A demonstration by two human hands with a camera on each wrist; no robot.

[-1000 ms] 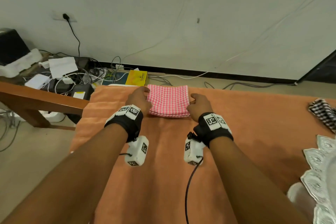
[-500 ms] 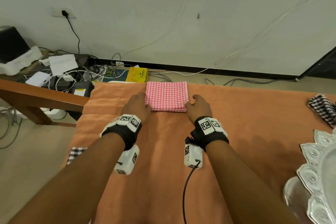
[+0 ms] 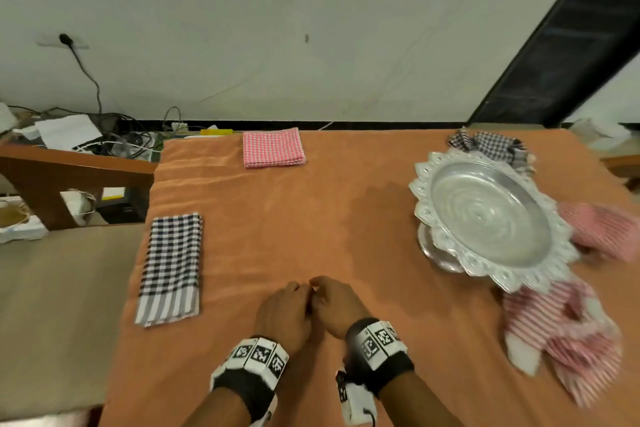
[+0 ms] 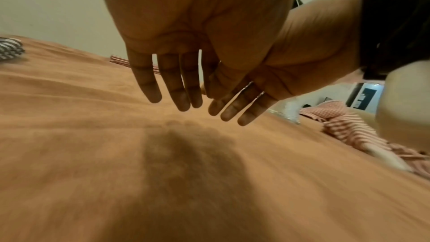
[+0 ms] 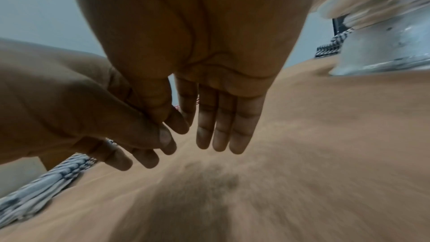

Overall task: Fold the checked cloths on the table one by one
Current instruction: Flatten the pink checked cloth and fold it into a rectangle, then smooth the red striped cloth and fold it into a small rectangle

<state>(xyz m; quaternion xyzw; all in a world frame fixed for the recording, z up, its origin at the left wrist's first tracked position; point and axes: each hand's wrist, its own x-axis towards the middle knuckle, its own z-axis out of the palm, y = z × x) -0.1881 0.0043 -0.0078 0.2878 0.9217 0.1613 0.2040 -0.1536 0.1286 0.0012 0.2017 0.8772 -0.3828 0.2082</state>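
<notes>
A folded pink checked cloth (image 3: 273, 148) lies at the far edge of the orange-covered table (image 3: 311, 218). A folded black checked cloth (image 3: 171, 267) lies at the left edge. Unfolded pink striped cloths (image 3: 568, 333) are heaped at the right, and a crumpled black checked cloth (image 3: 491, 146) sits behind the silver tray (image 3: 485, 215). My left hand (image 3: 287, 312) and right hand (image 3: 332, 305) hover side by side above the near middle of the table, touching each other. Both hold nothing, with fingers (image 4: 177, 89) straight and pointing down in the wrist views.
The ornate silver tray stands on a pedestal at the right, over part of the pink cloths (image 3: 602, 229). A wooden bench (image 3: 69, 177) and tangled cables (image 3: 114, 142) lie beyond the table's left side. A wall runs behind.
Both hands have let go of the folded pink cloth and drawn back to the near middle of the table. The head view has pulled back and swung right, showing the tray and more cloths.
</notes>
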